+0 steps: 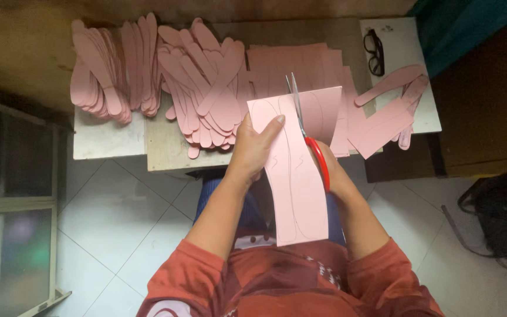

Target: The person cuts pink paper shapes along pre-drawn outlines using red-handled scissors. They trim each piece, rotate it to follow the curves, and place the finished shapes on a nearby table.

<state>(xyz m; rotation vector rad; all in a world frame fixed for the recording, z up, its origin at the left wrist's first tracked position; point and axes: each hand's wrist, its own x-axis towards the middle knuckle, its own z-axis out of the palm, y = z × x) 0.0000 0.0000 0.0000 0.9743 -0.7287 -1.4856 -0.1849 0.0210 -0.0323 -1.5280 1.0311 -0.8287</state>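
Over the low wooden table (165,154) at the top of my view, I see heaps of pink cut-out strips (200,88) fanned across its left and middle, with a flat stack of uncut pink sheets (289,61) beside them. To the right sits a white board (409,53) carrying more pink offcuts (385,114) and a pair of black glasses (374,51). In front of all this I hold a long pink sheet (297,199) marked with faint curved pencil lines, reaching from the table edge down toward my lap. My left hand (254,147) grips its left edge, thumb pressed flat on top. My right hand (331,171) is mostly hidden behind the sheet, closed around the red handles of the scissors (306,126), whose 2 blades lie over the sheet's upper end, tips pointing away from me.
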